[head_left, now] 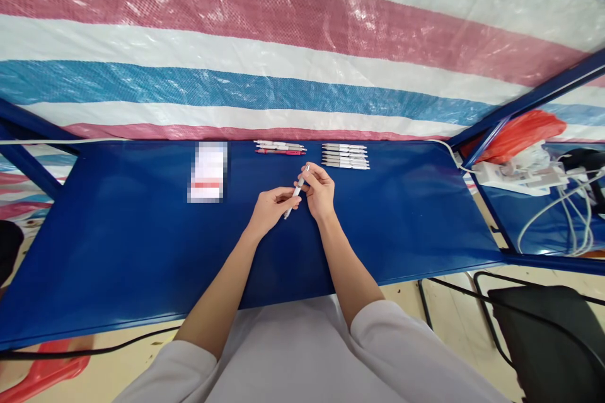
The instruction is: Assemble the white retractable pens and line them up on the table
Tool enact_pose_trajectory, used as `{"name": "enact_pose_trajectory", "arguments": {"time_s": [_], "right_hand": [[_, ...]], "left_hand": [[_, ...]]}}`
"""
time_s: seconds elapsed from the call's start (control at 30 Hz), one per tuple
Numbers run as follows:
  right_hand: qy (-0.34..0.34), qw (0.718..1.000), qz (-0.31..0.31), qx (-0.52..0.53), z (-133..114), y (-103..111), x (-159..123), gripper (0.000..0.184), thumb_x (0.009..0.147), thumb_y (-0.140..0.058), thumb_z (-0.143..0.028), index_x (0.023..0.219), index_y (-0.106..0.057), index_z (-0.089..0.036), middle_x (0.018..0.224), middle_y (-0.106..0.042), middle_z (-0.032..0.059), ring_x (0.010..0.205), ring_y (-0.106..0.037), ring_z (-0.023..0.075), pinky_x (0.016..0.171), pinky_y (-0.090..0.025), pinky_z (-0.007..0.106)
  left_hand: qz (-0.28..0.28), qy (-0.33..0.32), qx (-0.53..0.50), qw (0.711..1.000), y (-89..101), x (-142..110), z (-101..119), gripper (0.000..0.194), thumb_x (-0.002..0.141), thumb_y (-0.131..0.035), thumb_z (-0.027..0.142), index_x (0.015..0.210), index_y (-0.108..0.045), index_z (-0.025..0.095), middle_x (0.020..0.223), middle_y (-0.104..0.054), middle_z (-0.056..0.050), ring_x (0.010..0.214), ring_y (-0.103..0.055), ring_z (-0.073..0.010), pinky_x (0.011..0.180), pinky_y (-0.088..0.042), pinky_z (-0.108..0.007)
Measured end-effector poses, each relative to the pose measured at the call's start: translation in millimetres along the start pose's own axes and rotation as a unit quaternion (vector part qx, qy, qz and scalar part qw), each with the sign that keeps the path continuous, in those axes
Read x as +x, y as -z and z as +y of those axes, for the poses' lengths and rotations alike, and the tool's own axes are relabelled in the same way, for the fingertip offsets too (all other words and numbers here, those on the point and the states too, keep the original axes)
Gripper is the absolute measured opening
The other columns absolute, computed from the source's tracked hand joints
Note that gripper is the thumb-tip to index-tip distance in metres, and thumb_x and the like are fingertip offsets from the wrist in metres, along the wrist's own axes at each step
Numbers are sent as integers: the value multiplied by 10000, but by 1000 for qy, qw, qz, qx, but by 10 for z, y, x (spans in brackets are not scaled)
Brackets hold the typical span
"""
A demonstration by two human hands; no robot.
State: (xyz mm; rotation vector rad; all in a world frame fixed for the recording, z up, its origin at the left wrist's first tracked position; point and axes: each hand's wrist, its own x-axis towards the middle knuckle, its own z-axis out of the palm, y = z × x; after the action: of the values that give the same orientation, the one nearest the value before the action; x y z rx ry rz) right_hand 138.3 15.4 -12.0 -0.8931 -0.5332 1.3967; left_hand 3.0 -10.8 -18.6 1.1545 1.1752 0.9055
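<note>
A white and grey pen (297,190) is held between both hands above the middle of the blue table (401,220). My left hand (273,206) pinches its lower part, and my right hand (319,190) grips the upper end near the metal tip. The pen slants, its top leaning right. Behind my right hand lies a neat row of several white pens (344,156), side by side. Left of that row sits a smaller group of pens (280,146), mostly white, with a pink pen (280,152) at its near edge.
A blurred-out white and red item (208,171) lies at the table's back left. Striped tarp (302,50) hangs behind. Beyond the right frame post are a white power strip (515,176), cables and a red bag (524,134). A black chair (548,334) stands at lower right.
</note>
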Motion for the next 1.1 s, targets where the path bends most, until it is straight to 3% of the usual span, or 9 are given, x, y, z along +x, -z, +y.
{"name": "enact_pose_trajectory", "arguments": {"time_s": [0.27,0.4,0.57,0.77,0.93,1.1], "right_hand": [[-21,999,-22,24,-13,25,-8,250,683,-765,-284,916,-703,-217,855,-751,-14,724,-710,138,640,-613,263],[8,999,-35,15,26,29,6,253,652,-805,-294,868,-686,-234,883,-723,-30,737,-691,120,628,-614,250],[21,1000,-6,3,39,36,25,253,628,-810,-284,844,-684,-245,822,-665,-55,664,-617,82,652,-623,262],[20,1000,15,8,31,30,18,282,622,-802,-268,883,-702,-230,814,-713,-34,664,-651,106,621,-613,268],[-2,1000,11,11,4,24,-2,254,664,-760,-291,899,-703,-213,836,-753,-3,702,-703,145,614,-600,271],[4,1000,-17,7,-22,17,-28,242,678,-782,-321,881,-697,-221,868,-743,-7,771,-712,148,632,-600,261]], "left_hand": [[-43,14,-54,997,58,-18,16,422,752,-743,498,995,-750,153,832,-756,-79,742,-712,-214,799,-578,-393],[-48,16,-43,998,73,-10,14,421,764,-725,516,983,-748,157,840,-755,-77,745,-708,-208,793,-573,-379],[-27,1,-31,999,24,-11,20,439,744,-750,481,1031,-710,152,835,-751,-68,727,-700,-194,734,-560,-341],[10,-12,-1,1000,-37,-16,18,391,684,-796,448,935,-712,160,830,-744,-57,701,-688,-190,628,-530,-297],[-37,-1,-30,999,34,-22,17,395,778,-709,503,964,-739,155,835,-746,-73,719,-681,-185,739,-549,-335],[-64,22,-29,997,84,-13,32,397,825,-654,522,959,-755,162,854,-744,-78,706,-662,-170,713,-536,-312]]}}
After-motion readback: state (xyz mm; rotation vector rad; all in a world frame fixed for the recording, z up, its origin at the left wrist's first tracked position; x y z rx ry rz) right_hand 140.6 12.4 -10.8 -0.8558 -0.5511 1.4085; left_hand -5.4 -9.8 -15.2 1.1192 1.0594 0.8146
